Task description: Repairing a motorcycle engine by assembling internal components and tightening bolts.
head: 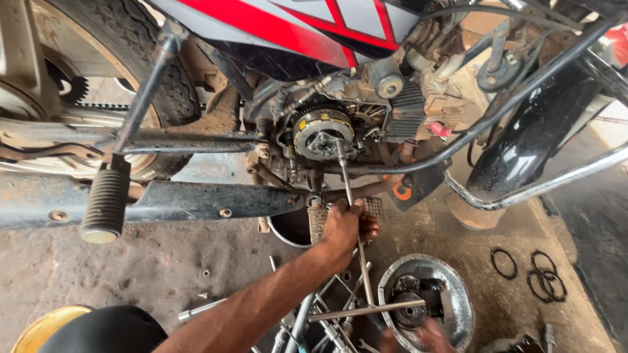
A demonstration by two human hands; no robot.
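My left hand (345, 229) is closed around the shaft of a long T-handle wrench (356, 261). The wrench's tip sits in the centre of the exposed round clutch assembly (322, 133) on the side of a red, black and grey motorcycle. The wrench's cross bar (366, 310) lies level near the bottom of the view. My right hand (425, 336) is blurred at the bottom edge, just under the right end of that cross bar and over a silver engine cover (451, 294) lying on the floor. Its grip cannot be made out.
Several wrenches and sockets (314, 320) lie on the dirty concrete floor under my left arm. Black ring plates (533, 271) lie at the right. A ribbed kick lever (104, 206), footrest bar (196, 199), crash guard tube (543, 183) and rear tyre (150, 59) surround the engine. A yellow container (39, 327) sits bottom left.
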